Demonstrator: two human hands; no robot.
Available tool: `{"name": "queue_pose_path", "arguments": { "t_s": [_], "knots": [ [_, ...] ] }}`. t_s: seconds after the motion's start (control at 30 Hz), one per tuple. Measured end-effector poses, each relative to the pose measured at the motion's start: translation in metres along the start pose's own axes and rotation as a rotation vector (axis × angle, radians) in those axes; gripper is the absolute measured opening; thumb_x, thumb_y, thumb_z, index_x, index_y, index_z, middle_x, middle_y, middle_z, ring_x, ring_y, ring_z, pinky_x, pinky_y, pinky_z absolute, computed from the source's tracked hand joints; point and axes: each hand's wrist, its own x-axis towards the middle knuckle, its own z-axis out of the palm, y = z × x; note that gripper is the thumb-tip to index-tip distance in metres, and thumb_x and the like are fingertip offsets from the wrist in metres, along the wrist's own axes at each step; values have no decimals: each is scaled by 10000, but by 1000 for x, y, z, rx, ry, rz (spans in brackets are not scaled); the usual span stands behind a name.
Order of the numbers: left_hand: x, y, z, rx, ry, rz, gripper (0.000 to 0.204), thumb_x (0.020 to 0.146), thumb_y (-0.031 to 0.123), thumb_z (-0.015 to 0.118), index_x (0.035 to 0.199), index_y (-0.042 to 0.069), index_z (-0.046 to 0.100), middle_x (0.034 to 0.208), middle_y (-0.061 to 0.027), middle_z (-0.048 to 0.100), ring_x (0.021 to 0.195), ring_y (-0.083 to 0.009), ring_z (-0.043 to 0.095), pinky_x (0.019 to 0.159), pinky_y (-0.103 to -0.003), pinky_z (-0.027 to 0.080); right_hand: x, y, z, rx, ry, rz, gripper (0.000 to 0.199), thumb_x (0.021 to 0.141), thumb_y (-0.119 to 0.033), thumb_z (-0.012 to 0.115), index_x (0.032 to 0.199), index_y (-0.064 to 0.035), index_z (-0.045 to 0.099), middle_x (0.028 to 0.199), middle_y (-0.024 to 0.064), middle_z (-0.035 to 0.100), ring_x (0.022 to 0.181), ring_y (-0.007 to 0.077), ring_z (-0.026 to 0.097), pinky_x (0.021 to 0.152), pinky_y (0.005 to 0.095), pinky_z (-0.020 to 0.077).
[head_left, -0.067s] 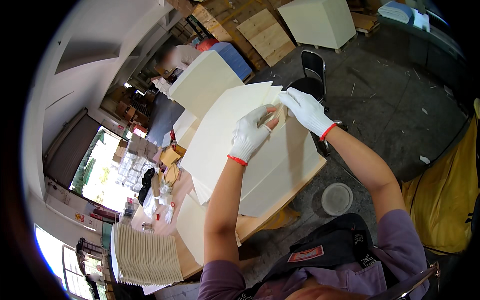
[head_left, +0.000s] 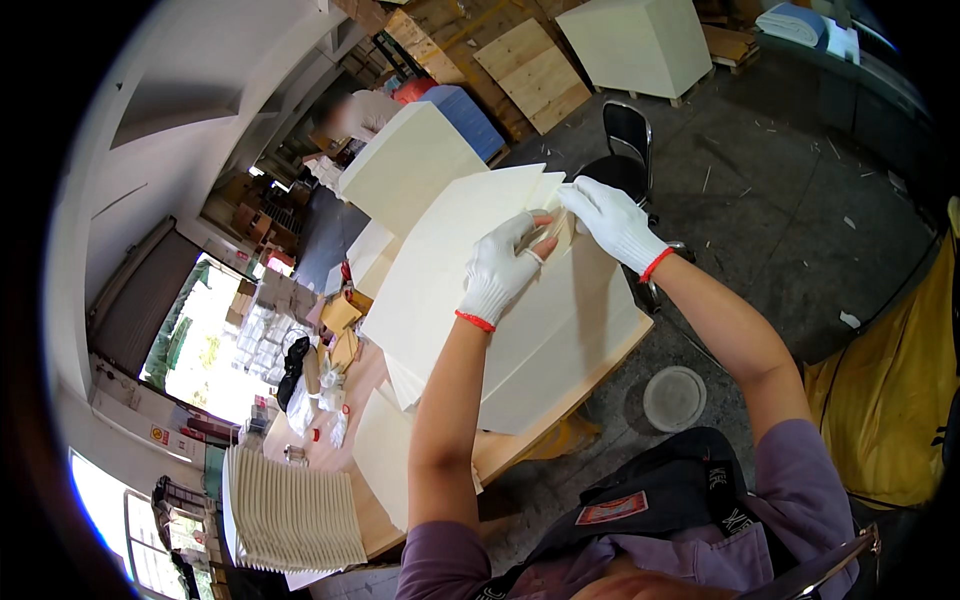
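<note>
Sheets (head_left: 440,265), cream and layered, lie beneath both hands and spread leftward from the grip, their long axis seeming to slant from the far corner back toward the near left. The right hand (head_left: 608,218), nearer that corner, curls its fingers at the edge; the left hand (head_left: 500,265) is just beside, fingertips slightly parted. Whether either pinches a sheet, I cannot tell.

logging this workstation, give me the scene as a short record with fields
left hand: white glove, red cuff, bare fingertips showing, at the cream sheets
right hand: white glove, red cuff, at the sheets' far corner; grip unclear
table: wooden top, under the sheets
table's left end: ribbed pile, cream
floor: dark, scattered scraps, black chair
</note>
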Motion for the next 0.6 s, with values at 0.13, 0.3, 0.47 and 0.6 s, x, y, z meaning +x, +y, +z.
{"name": "queue_pose_path", "arguments": {
  "t_s": [0.13, 0.3, 0.47, 0.6],
  "knots": [
    [1, -7, 3, -111, 32, 52, 522, 995, 167, 723, 1505, 142, 610, 1321, -147, 738, 1186, -202, 690, 942, -327, 547, -1, -6, -1, 6, -15, 20, 604, 1078, -611, 447, 1079, -37, 636, 951, 245, 702, 958, 449, 679, 831, 521, 498],
    [1, -10, 2, -118, -1, 55, 630, 978, 263, 736, 1575, 262, 533, 1374, -115, 733, 1202, -286, 724, 1004, -375, 545, 1, -4, 1, 1, -14, 29, 635, 1072, -638, 449, 1062, -30, 631, 911, 239, 703, 933, 447, 686, 822, 528, 499],
    [0, 1, -4, -77, -59, 49, 642, 978, 124, 734, 1584, 169, 526, 1441, -178, 676, 1328, -247, 641, 1060, -345, 512, 0, -3, 1, 17, -21, 37, 635, 1072, -637, 449, 1066, -29, 632, 895, 230, 702, 922, 445, 686, 817, 523, 501],
    [0, -2, -1, -181, -27, 54, 596, 983, 108, 706, 1557, 155, 553, 1343, -142, 713, 1246, -220, 661, 1042, -329, 509, -2, -10, -2, 49, -20, 25, 632, 1075, -633, 444, 1056, -30, 630, 895, 231, 702, 919, 441, 688, 814, 520, 502]
  ]
}}
